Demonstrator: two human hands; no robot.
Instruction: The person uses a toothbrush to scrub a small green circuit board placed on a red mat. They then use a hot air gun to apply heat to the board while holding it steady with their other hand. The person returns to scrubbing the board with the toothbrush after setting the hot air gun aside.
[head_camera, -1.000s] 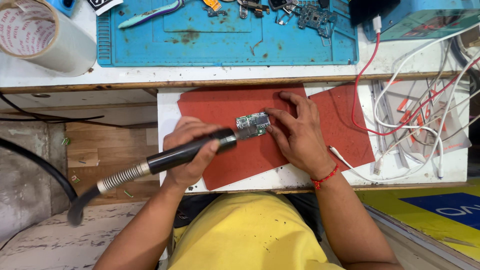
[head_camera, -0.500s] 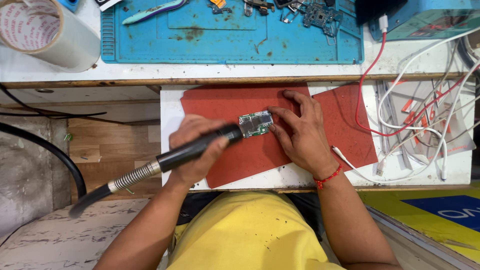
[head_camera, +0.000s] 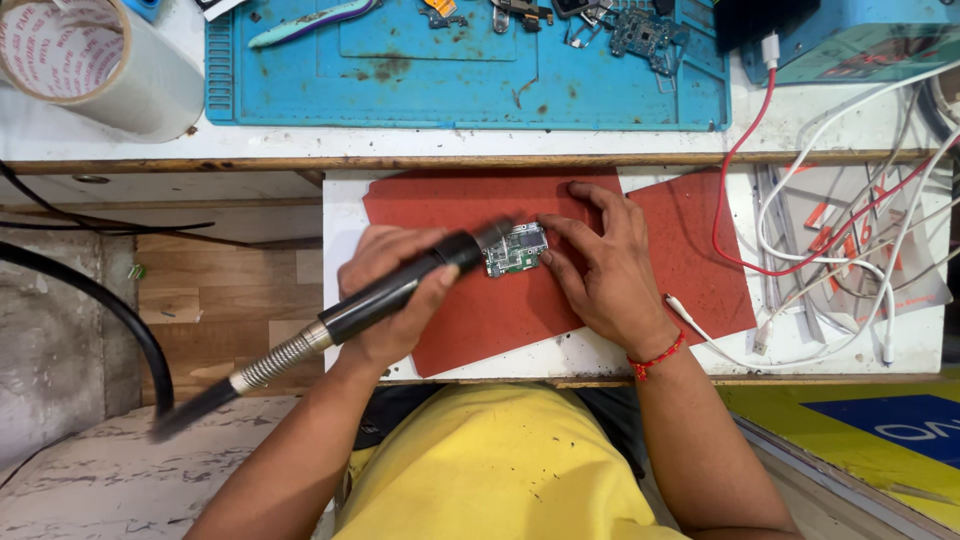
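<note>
Since the earlier frame, my left hand (head_camera: 392, 300) had brought the black hot-air handpiece (head_camera: 400, 285) closer, its nozzle now at the left edge of the small circuit board (head_camera: 515, 250). That hand was wrapped tight around the handpiece. My right hand (head_camera: 605, 265) lay open, fingertips (head_camera: 552, 228) touching the board on the red mat (head_camera: 480, 310) on the desk (head_camera: 345, 200).

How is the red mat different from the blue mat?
The red mat lies close to the person, under both hands; the blue mat lies farther back.
The red mat carries only a small circuit board, which the right hand steadies; the blue mat carries many scattered small parts and looks stained.
The left hand holds a black tool over the red mat.
Both lie flat.
</note>
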